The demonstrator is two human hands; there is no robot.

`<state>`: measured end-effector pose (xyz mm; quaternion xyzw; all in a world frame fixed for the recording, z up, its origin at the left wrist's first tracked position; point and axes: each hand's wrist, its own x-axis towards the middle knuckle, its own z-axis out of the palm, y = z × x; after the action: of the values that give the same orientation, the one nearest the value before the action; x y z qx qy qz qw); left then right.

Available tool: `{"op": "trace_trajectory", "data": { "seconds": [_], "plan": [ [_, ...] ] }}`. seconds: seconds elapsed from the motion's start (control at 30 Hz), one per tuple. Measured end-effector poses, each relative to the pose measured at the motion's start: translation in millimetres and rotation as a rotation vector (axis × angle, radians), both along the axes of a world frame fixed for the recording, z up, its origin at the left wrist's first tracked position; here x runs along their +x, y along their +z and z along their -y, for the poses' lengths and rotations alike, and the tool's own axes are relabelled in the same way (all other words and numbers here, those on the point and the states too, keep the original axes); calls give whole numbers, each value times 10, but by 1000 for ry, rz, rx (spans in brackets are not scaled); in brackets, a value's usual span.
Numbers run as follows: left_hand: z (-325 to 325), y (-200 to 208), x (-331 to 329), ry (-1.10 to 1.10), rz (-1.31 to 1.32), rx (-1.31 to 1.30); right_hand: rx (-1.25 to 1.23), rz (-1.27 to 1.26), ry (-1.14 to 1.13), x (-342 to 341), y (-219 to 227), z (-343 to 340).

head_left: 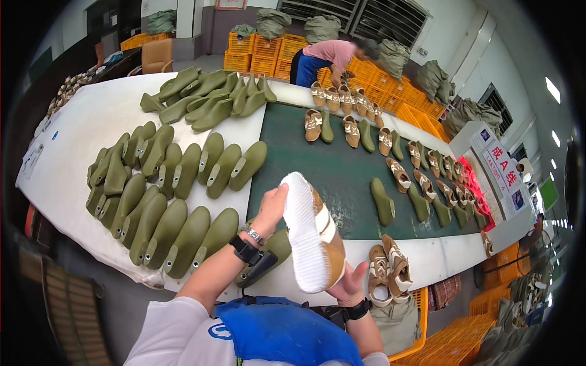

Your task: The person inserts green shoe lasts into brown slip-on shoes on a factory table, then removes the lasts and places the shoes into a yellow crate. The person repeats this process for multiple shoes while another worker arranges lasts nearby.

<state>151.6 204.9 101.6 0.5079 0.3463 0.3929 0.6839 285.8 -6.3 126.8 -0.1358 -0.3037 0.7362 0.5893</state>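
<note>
In front of me my left hand [272, 210] grips a brown-and-white shoe [330, 247] near the upper end of its white sole, which faces left. The shoe stands on end, slightly blurred at the bottom. My right hand [350, 285] is at its lower end, thumb spread away from the shoe; part of its fingers is hidden behind it. Beneath my left wrist lies a green shoe last [268, 256]. To the right of my right hand, a pair of brown shoes [389, 268] rests at the table's near edge.
Several green lasts [183, 238] crowd the white table [79, 143] on the left. On the green conveyor belt [287, 152], shoes and lasts lead right toward a white machine [500, 171] with a red glow. A person [326, 58] bends over by orange crates [372, 79] at the far side.
</note>
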Motion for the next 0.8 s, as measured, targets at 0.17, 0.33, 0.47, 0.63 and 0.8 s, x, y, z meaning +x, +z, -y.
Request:
{"op": "trace_trajectory", "data": {
  "seconds": [0.17, 0.33, 0.47, 0.63, 0.8],
  "plan": [
    [103, 265, -124, 76, -115, 360, -118, 261, -91, 169, -105, 150],
    [320, 688, -329, -147, -2, 169, -188, -196, 24, 169, -369, 230],
    [381, 815, -342, -237, 96, 37, -197, -259, 70, 229, -514, 323],
    [243, 655, -216, -267, 123, -158, -165, -249, 84, 241, -480, 332],
    [166, 437, -187, -254, -7, -183, -151, 211, -173, 224, -142, 211]
  ]
}}
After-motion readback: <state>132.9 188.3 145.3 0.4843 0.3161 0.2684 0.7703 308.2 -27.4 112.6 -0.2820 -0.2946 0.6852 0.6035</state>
